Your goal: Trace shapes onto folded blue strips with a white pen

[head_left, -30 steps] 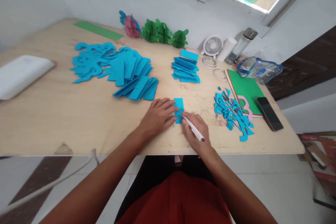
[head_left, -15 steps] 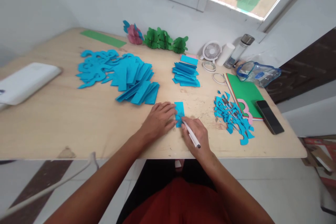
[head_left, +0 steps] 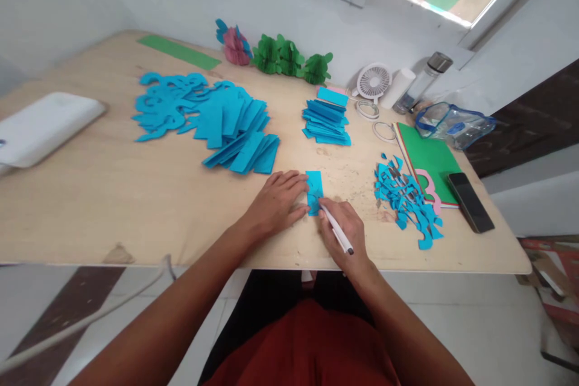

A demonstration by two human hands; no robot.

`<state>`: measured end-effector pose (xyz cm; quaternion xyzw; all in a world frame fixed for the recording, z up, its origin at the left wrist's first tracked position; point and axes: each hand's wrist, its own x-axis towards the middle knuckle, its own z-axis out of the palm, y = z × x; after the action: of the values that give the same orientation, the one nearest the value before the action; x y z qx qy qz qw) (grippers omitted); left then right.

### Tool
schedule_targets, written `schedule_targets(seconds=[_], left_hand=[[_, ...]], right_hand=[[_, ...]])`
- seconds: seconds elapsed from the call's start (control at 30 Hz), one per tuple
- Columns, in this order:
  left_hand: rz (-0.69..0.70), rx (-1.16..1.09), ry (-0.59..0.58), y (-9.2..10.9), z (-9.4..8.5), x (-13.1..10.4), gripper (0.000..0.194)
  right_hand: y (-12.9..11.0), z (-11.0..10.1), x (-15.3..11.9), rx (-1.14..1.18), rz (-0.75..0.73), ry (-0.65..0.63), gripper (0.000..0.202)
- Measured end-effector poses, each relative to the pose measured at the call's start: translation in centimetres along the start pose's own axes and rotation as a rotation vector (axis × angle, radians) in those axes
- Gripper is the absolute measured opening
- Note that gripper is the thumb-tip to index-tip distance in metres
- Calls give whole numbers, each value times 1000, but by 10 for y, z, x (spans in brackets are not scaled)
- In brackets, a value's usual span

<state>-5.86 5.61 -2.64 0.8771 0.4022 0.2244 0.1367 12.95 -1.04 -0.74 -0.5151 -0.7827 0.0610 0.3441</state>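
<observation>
A small blue paper rectangle [head_left: 314,184] lies on the table between my hands, with dark curved lines faintly visible on it. My left hand [head_left: 283,199] rests flat with its fingers stretched out, their tips at the paper's left edge. In my right hand [head_left: 344,226] is a white pen [head_left: 336,228] with a dark end, its tip at the paper's lower right part. Beyond my left hand lies a spread of folded blue paper strips [head_left: 244,139], beside blue curved cutouts [head_left: 167,102]. Another stack of blue paper pieces [head_left: 325,122] sits farther back.
Blue scraps [head_left: 404,196] lie at the right, near a green paper sheet [head_left: 429,157], a pink cutout [head_left: 429,190] and a phone [head_left: 470,202]. Along the wall stand green paper figures [head_left: 289,57], a small fan [head_left: 374,81] and a bottle [head_left: 423,84]. A white device [head_left: 54,126] is at left.
The view has shifted slightly, so the table's things sit a little higher and to the right. My right hand's pen has moved slightly over the paper; my left hand stays beside it.
</observation>
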Motion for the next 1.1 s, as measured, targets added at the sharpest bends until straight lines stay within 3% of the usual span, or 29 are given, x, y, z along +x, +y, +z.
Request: schedule_targets(seconds=[0.37,0.63,0.83,1.1], left_hand=[[-10,-8,4,0,-1,-2,30],[-44,-20,6,3,-3,-3,29],[-58,-56,-14,4,-4,-3,30],[-67,-55,-20,5,-7,-3,29]], right_hand=[[-5,-4,4,52,50,-22,26],[-1,1,21,490,440,43,18],[-5,12,29,522,490,20,11],[-9,12,31,437,470,22,8]])
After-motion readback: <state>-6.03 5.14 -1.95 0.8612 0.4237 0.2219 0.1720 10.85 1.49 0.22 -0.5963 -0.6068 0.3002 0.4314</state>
